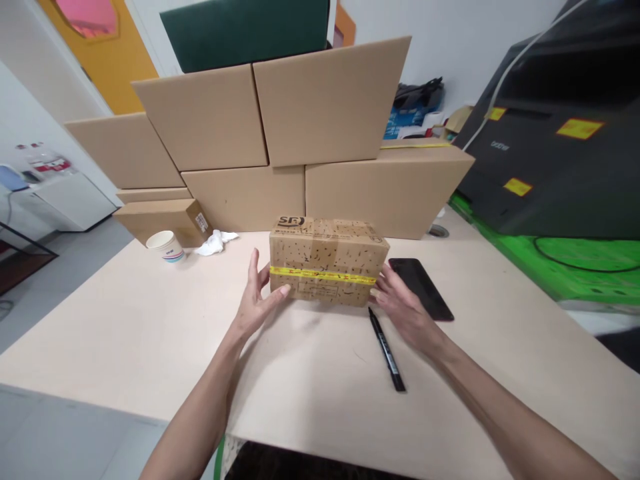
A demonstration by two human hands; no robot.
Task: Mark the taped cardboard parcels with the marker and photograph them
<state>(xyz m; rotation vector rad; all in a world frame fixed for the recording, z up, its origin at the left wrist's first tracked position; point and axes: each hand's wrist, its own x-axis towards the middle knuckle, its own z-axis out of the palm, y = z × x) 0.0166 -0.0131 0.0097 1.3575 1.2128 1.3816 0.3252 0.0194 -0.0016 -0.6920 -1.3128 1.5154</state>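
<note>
A small cardboard box (pixel 327 267) with dark printed marks, an "SF" logo on top and a yellow tape band round its front is between my two hands over the table. My left hand (pixel 255 293) grips its left end, thumb on the lower front corner and fingers along the side. At the opposite end, my right hand (pixel 400 300) has its fingers curled against the lower right corner; part of them is hidden behind the box. Just in front of my right hand lies a black marker pen (pixel 387 350). A black phone (pixel 421 289) rests flat beyond that hand.
Large cardboard boxes (pixel 330 107) are stacked along the table's back, a dark green box (pixel 245 33) on top. A paper cup (pixel 165 247), crumpled tissue (pixel 216 243) and a flat carton (pixel 160 220) stand back left. A black printer (pixel 560 140) is at the right on green.
</note>
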